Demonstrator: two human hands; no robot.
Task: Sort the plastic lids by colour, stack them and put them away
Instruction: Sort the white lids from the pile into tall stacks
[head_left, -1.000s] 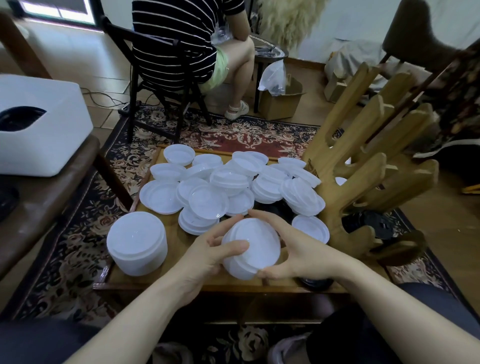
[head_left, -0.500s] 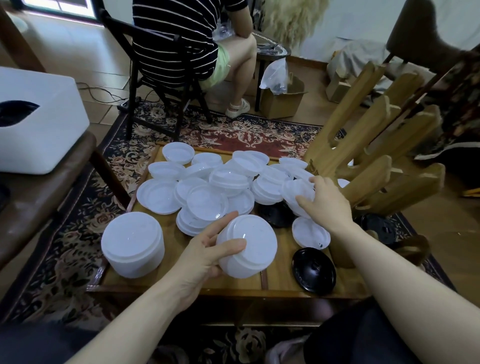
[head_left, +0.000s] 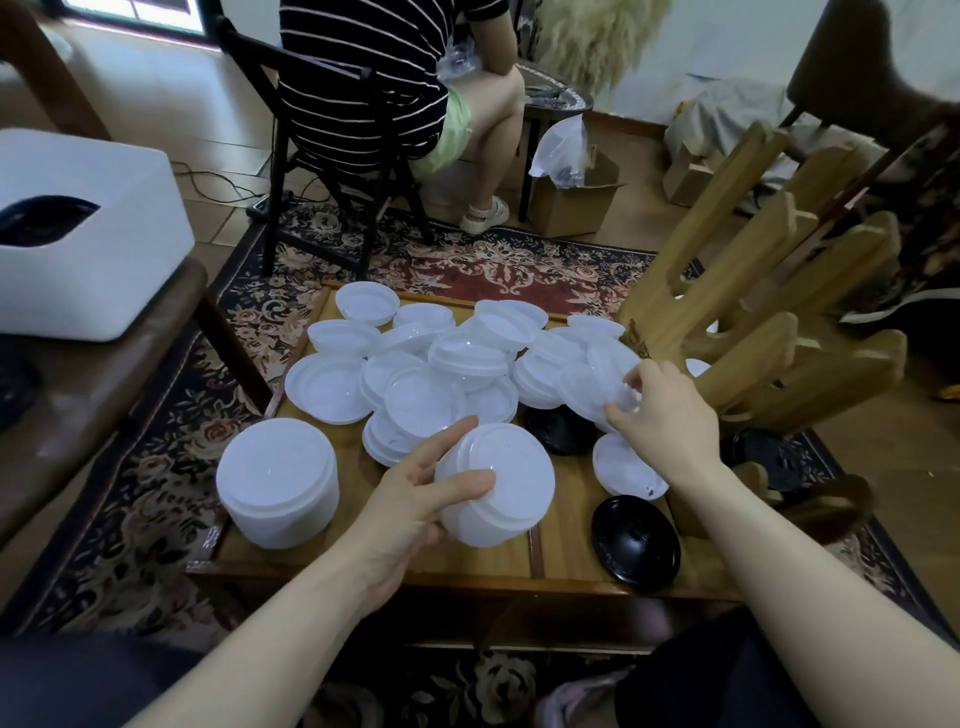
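My left hand (head_left: 415, 499) grips a tilted stack of white lids (head_left: 496, 486) just above the low wooden table (head_left: 462, 564). My right hand (head_left: 662, 413) pinches a translucent white lid (head_left: 597, 387) at the right side of the loose white lid pile (head_left: 441, 364). A taller finished stack of white lids (head_left: 278, 480) stands at the table's front left. One black lid (head_left: 636, 540) lies at the front right, and another black lid (head_left: 558, 431) is partly covered by white ones. A single white lid (head_left: 626, 467) lies under my right wrist.
A slanted wooden rack (head_left: 753, 322) stands at the table's right edge, with a dark lid (head_left: 769, 457) behind it. A white bin (head_left: 83, 244) sits on a bench at left. A person in a striped shirt (head_left: 374, 67) sits on a black chair beyond the table, near a cardboard box (head_left: 571, 192).
My right hand left the stack, reached right and forward to the pile and now pinches a white lid. The left hand keeps holding the stack alone.
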